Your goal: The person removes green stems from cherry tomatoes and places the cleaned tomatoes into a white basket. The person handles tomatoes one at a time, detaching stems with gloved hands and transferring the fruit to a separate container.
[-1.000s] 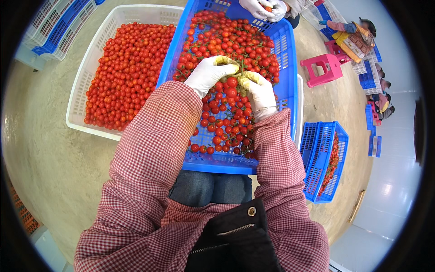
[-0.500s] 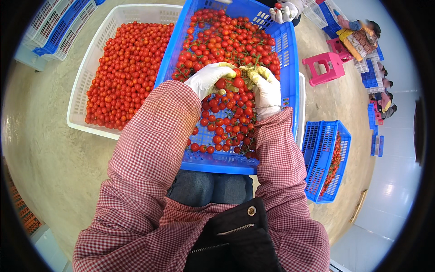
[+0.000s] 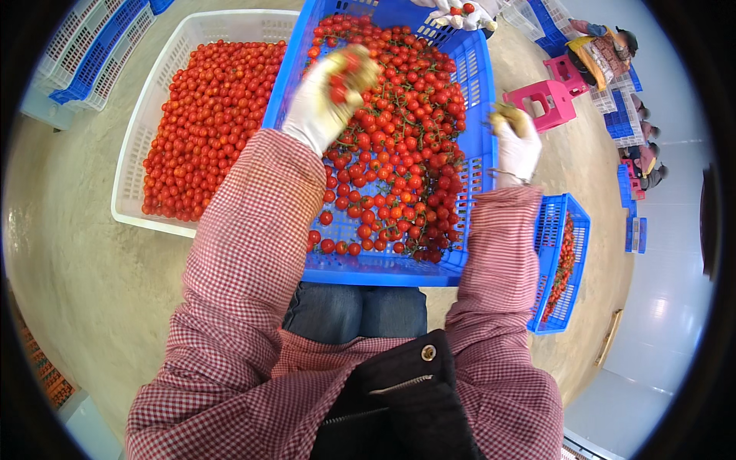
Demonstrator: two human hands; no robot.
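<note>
Nearest the body, the blue crate (image 3: 383, 264) rested over the lap, its long axis running from six toward twelve o'clock, heaped with cherry tomatoes on green vines (image 3: 399, 161); the left hand (image 3: 330, 96), in a white glove, was raised over the crate's eleven o'clock part, its fingers curled round a few red tomatoes (image 3: 337, 80), though blur hid just how many; the heap lay directly beneath and toward four o'clock from those fingers, so the left hand was the nearer one to the fruit; the right hand (image 3: 515, 142), also gloved, stood at three o'clock over the crate's right wall, fingers clenched on a small greenish-yellow bit (image 3: 506, 116), likely stem, too blurred to be sure, and it lay apart from the heap; at nine o'clock from the left hand a white crate (image 3: 130, 176) held loose red tomatoes without vines, touching or just beside the blue one; at four o'clock a smaller blue crate (image 3: 571, 230) stood on the floor with a strip of tomatoes inside; farther, at one o'clock, a pink stool (image 3: 548, 103); at twelve o'clock another person's gloved hands (image 3: 460, 14) worked at the crate's far edge; no labels or signs could be made out
</note>
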